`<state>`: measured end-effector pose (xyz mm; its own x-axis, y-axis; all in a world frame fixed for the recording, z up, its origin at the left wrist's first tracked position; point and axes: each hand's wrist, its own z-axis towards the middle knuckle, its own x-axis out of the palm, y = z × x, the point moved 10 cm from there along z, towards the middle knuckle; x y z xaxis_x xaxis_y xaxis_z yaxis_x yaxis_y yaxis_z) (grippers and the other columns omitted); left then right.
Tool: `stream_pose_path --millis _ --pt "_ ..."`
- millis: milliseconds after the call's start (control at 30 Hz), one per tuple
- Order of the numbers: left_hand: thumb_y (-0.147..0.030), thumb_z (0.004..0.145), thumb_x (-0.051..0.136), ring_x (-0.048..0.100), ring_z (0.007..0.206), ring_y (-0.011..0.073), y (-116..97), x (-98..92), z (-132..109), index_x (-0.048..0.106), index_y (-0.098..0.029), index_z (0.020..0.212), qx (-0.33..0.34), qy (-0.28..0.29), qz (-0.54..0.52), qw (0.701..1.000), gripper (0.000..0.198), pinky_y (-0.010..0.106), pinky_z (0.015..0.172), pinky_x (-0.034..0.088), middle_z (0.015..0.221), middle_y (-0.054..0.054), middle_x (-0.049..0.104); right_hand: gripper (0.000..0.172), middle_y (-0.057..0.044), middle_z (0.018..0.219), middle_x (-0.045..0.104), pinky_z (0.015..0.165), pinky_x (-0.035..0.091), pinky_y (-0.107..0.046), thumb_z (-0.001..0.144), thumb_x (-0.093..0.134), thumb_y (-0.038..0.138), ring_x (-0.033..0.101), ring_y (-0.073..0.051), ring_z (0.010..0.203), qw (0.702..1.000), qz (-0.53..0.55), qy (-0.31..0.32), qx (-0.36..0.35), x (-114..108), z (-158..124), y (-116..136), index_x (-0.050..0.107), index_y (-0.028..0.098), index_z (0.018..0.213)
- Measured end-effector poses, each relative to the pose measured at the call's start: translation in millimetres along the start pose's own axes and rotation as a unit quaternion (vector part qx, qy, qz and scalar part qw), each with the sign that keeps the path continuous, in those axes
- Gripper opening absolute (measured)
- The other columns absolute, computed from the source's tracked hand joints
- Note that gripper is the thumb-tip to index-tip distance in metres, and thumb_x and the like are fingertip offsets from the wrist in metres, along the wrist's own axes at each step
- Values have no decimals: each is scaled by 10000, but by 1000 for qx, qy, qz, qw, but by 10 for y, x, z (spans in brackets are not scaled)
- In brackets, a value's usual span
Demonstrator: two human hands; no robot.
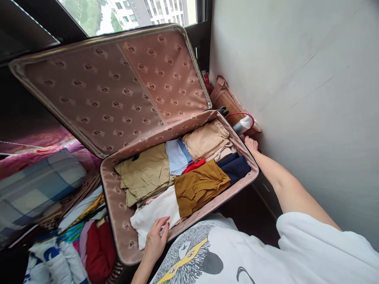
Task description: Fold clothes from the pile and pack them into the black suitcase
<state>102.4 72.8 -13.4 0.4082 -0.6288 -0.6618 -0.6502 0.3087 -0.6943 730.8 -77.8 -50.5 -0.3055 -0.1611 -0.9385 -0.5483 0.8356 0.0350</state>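
Observation:
An open suitcase with pink patterned lining holds folded clothes. At its near edge is my left hand, fingers apart, resting at the folded white garment and holding nothing. My right hand reaches down outside the suitcase's right side, beside a white and grey cylinder with a red cord. Its fingers look curled, and what they hold, if anything, is hidden. Inside lie a mustard garment, khaki trousers, a light blue garment, beige clothing and navy clothing.
The raised suitcase lid leans back toward a window. Piled clothes and a checked blue-white bundle lie to the left. A brown package stands between the suitcase and the pale wall on the right.

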Motion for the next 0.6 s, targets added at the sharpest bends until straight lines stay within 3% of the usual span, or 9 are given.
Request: stream_pose_path --millis 67,133,233,333,500,600 --pt "-464 912 521 763 879 251 -24 16 13 759 -194 1054 -16 7 -3 1000 388 378 758 650 1042 115 770 463 -330 1355 560 1014 314 -454 966 577 263 475 -360 1307 999 -11 -22 48 -46 61 -117 471 50 1363" --pt "-473 902 522 764 851 252 -53 36 28 762 -197 1043 -30 15 -6 999 392 382 749 650 1015 110 776 514 -323 1419 525 1052 328 -486 954 590 266 465 -386 1346 997 -4 1 74 -15 139 -195 456 52 1402" --pt "-483 886 523 765 819 258 -79 60 46 764 -200 1034 -47 23 -13 999 400 389 729 650 975 103 782 490 -276 1322 623 1051 390 -466 963 591 299 580 -353 1262 994 23 74 73 106 277 -215 506 61 1383" --pt "-488 870 530 768 819 266 -70 62 55 765 -198 1022 -62 24 -20 998 403 395 725 652 969 106 790 515 -274 1291 651 1042 423 -430 954 612 317 624 -340 1226 993 33 96 64 132 369 -183 518 52 1385" --pt "-493 865 544 776 839 268 -17 38 40 766 -193 1033 -84 14 -36 996 409 386 732 656 1005 112 798 574 -291 1333 625 964 484 -431 972 556 365 644 -366 1206 992 50 93 68 95 269 -151 449 92 1465" --pt "-487 874 538 775 836 262 -1 21 35 766 -191 1039 -87 6 -38 995 408 384 732 657 1018 110 798 585 -278 1302 642 960 487 -448 940 579 356 649 -382 1193 993 58 73 78 -36 168 -192 454 126 1463"
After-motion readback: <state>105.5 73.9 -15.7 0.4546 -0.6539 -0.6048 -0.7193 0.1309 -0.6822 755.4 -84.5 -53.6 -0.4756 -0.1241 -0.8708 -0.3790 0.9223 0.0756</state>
